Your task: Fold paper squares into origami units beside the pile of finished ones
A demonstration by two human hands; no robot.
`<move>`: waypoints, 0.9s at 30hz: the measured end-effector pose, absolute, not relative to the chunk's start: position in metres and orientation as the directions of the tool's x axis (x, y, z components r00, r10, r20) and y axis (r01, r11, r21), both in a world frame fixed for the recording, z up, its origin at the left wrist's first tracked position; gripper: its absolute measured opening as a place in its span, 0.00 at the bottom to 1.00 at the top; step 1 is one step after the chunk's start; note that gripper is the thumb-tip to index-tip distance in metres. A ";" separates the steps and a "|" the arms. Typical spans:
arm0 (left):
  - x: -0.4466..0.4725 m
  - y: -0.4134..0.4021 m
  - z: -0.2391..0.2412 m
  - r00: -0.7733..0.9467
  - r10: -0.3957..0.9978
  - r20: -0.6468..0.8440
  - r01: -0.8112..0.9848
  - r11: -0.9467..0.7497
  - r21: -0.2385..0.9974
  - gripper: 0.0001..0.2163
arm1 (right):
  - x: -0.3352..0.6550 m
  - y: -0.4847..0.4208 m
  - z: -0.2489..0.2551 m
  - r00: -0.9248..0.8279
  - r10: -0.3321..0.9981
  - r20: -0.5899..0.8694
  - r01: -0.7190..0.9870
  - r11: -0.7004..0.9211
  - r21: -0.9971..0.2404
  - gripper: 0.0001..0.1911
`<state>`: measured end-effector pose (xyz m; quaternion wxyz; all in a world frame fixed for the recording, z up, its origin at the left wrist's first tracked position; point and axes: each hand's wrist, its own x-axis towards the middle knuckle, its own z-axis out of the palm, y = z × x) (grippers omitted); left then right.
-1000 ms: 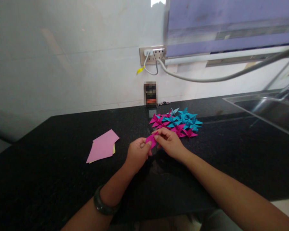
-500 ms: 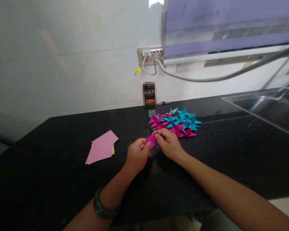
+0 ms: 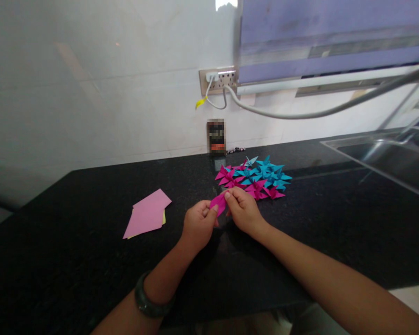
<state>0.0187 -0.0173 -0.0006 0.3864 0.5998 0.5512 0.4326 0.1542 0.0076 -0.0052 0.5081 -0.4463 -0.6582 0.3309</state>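
Observation:
A small folded piece of magenta origami paper (image 3: 218,204) is held between both hands above the black countertop. My left hand (image 3: 199,224) pinches its left side, thumb on top. At the upper right end of the paper, my right hand (image 3: 245,209) grips with thumb and fingers; its fingertips are partly hidden. Just beyond my right hand lie several folded paper cranes, magenta ones (image 3: 257,187) nearer and blue ones (image 3: 270,174) behind. Off to the left rest flat pink paper sheets (image 3: 148,216), with a yellow sheet (image 3: 164,217) showing beneath.
The black countertop (image 3: 73,260) runs back to a tiled wall. A pixelated dark box (image 3: 217,137) stands against that wall, under a socket panel (image 3: 226,80) with plugged cables. A metal sink (image 3: 387,153) is set in at the right. A thick grey hose (image 3: 321,113) crosses above.
Both hands keep nearly the same place and grip on the magenta paper. Only a very slight shift of the left hand and the paper shows.

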 end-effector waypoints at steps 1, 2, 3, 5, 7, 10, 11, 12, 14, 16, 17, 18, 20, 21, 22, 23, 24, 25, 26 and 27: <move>0.019 -0.017 0.000 0.020 0.996 0.091 0.329 -0.092 0.940 0.10 | 0.154 0.008 -0.005 -0.084 0.927 0.365 0.250 0.374 -0.893 0.11; 0.019 -0.017 0.000 0.020 0.996 0.090 0.332 -0.091 0.939 0.10 | 0.153 0.008 -0.006 -0.082 0.931 0.357 0.248 0.366 -0.897 0.12; 0.019 -0.017 0.000 0.020 0.996 0.089 0.335 -0.091 0.938 0.10 | 0.153 0.008 -0.007 -0.083 0.934 0.349 0.244 0.358 -0.901 0.12; 0.019 -0.017 0.000 0.012 0.996 0.089 0.336 -0.088 0.938 0.10 | 0.153 0.008 -0.008 -0.086 0.938 0.335 0.228 0.346 -0.910 0.11; 0.019 -0.017 -0.001 0.009 0.996 0.087 0.337 -0.085 0.938 0.09 | 0.153 0.009 -0.010 -0.083 0.940 0.330 0.205 0.340 -0.918 0.10; 0.019 -0.016 -0.002 0.008 0.995 0.096 0.338 -0.093 0.936 0.10 | 0.153 0.009 -0.010 -0.066 0.947 0.314 0.181 0.321 -0.929 0.09; 0.018 -0.016 -0.003 0.009 0.995 0.099 0.339 -0.097 0.936 0.10 | 0.153 0.009 -0.010 -0.063 0.950 0.305 0.173 0.311 -0.934 0.09; 0.018 -0.016 -0.003 0.010 0.995 0.101 0.339 -0.098 0.936 0.10 | 0.152 0.009 -0.009 -0.060 0.954 0.293 0.159 0.299 -0.941 0.10; 0.018 -0.016 -0.003 0.008 0.995 0.096 0.341 -0.093 0.935 0.10 | 0.152 0.009 -0.007 -0.047 0.962 0.268 0.110 0.271 -0.956 0.12; 0.019 -0.016 -0.002 0.003 0.996 0.086 0.339 -0.082 0.937 0.10 | 0.152 0.009 -0.005 -0.043 0.967 0.250 0.053 0.252 -0.966 0.14; 0.019 -0.016 -0.002 -0.001 0.996 0.084 0.336 -0.079 0.938 0.10 | 0.151 0.009 -0.004 -0.045 0.970 0.239 0.031 0.241 -0.970 0.15; 0.019 -0.016 -0.001 -0.004 0.997 0.083 0.335 -0.077 0.939 0.10 | 0.150 0.008 -0.003 -0.055 0.973 0.225 0.016 0.226 -0.974 0.14; 0.020 -0.017 -0.001 -0.010 0.996 0.091 0.339 -0.082 0.937 0.10 | 0.148 0.007 -0.002 -0.085 0.978 0.192 -0.003 0.192 -0.981 0.13; 0.021 -0.018 0.000 -0.011 0.995 0.095 0.345 -0.086 0.935 0.10 | 0.146 0.007 -0.002 -0.102 0.979 0.175 -0.011 0.174 -0.985 0.13; 0.021 -0.018 0.000 -0.010 0.995 0.100 0.349 -0.090 0.933 0.10 | 0.144 0.006 -0.002 -0.114 0.980 0.165 -0.027 0.163 -0.986 0.13; 0.022 -0.019 0.000 -0.004 0.995 0.102 0.349 -0.095 0.932 0.09 | 0.143 0.005 -0.002 -0.116 0.982 0.149 -0.047 0.145 -0.988 0.13; 0.022 -0.020 0.000 0.006 0.995 0.104 0.347 -0.099 0.933 0.09 | 0.141 0.004 -0.002 -0.116 0.985 0.127 -0.072 0.120 -0.990 0.12; 0.023 -0.020 0.000 0.016 0.994 0.104 0.343 -0.103 0.934 0.09 | 0.140 0.004 -0.003 -0.114 0.988 0.100 -0.099 0.089 -0.991 0.12; 0.023 -0.021 0.000 0.024 0.994 0.105 0.342 -0.107 0.934 0.09 | 0.139 0.003 -0.003 -0.111 0.991 0.068 -0.126 0.054 -0.991 0.11; 0.024 -0.021 0.000 0.028 0.994 0.108 0.344 -0.111 0.932 0.09 | 0.138 0.002 -0.003 -0.110 0.993 0.038 -0.153 0.021 -0.988 0.11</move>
